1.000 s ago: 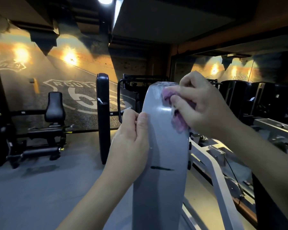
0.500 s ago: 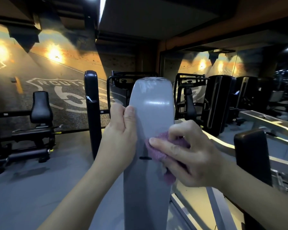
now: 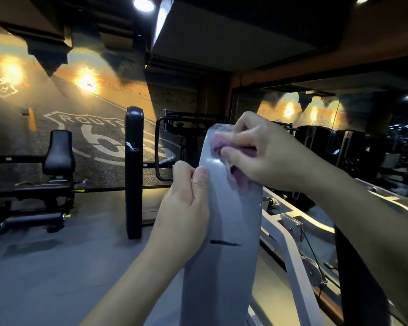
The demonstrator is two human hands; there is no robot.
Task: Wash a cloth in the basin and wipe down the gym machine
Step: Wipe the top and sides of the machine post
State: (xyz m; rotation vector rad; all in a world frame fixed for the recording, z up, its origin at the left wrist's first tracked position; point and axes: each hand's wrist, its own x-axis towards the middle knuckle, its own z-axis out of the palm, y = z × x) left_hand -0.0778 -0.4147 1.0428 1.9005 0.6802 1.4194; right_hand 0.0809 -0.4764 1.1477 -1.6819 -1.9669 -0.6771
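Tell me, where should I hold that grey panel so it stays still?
Probably the panel's left edge, from the left side, partway down. It is thin and upright, so fingers can wrap the rim, as the left hand does, leaving the face free for the cloth.

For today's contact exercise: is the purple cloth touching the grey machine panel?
Touching. The head view shows the right hand pressing the purple cloth flat against the top of the grey machine panel, with no gap between them.
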